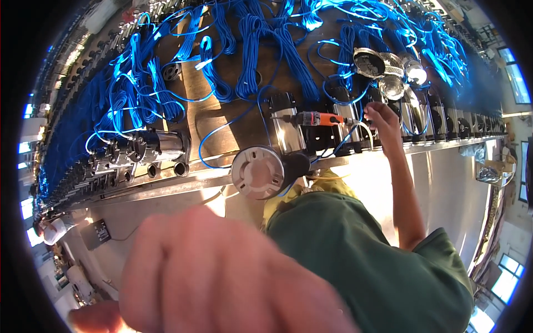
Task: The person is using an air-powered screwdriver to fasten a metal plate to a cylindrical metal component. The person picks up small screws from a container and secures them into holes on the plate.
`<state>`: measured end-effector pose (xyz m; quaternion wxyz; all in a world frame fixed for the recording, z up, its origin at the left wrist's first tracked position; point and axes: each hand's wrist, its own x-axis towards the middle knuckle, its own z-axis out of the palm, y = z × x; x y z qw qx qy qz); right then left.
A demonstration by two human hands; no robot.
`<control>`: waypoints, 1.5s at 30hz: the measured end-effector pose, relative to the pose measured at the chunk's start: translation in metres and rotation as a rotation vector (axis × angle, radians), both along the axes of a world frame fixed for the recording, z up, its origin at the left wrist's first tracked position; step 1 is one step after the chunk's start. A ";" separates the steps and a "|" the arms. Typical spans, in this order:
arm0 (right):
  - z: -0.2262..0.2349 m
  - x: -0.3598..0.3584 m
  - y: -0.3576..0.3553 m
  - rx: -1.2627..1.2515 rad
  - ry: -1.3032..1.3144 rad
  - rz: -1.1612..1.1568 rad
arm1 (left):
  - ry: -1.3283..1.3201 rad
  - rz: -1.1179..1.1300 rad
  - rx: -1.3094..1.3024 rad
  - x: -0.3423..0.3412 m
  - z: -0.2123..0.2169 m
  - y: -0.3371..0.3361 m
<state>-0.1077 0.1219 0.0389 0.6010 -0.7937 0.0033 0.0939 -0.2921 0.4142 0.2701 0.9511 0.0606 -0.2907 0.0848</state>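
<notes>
**Right hand at the orange tool, left fist close to the lens**

Up at the bench edge, my right hand (382, 119) reaches out on a straight arm and rests among the blue wires (250, 50), just right of the orange tool (321, 118). Its fingers are curled in toward something small, but I cannot tell whether they pinch a wire or only touch it. The tool lies flat, its long axis running left to right, with its tip pointing at that hand; so the hand sits at the tool's right end and is much the nearer of the two.

My left hand (222, 275) is a blurred fist right under the camera, well apart from the tool and nearer to me. Fingers are folded together; nothing shows in them.

The tool is slim, with an orange body and a dark grip at its left end, resting across a shiny metal housing (283, 125). Nearer than the tool and left of it, a round grey disc (258, 172) with a black body overhangs the bench edge. Beyond the tool to the right sit several round metal caps (388, 69). Far left of the tool stands another metal assembly (147, 150) with loose blue loops.
</notes>
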 end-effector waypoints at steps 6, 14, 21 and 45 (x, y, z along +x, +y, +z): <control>-0.049 0.098 -0.075 -0.268 -0.171 0.006 | 0.017 -0.070 0.094 0.013 0.014 -0.049; -0.085 0.262 -0.070 -0.879 -0.915 0.627 | 0.077 0.106 0.158 0.023 0.020 -0.107; -0.121 0.325 -0.040 -1.187 -0.343 0.999 | 0.119 0.359 0.131 0.045 0.013 -0.135; 0.006 0.226 -0.054 -0.123 -0.116 0.764 | 1.320 -0.105 0.116 0.200 -0.255 -0.195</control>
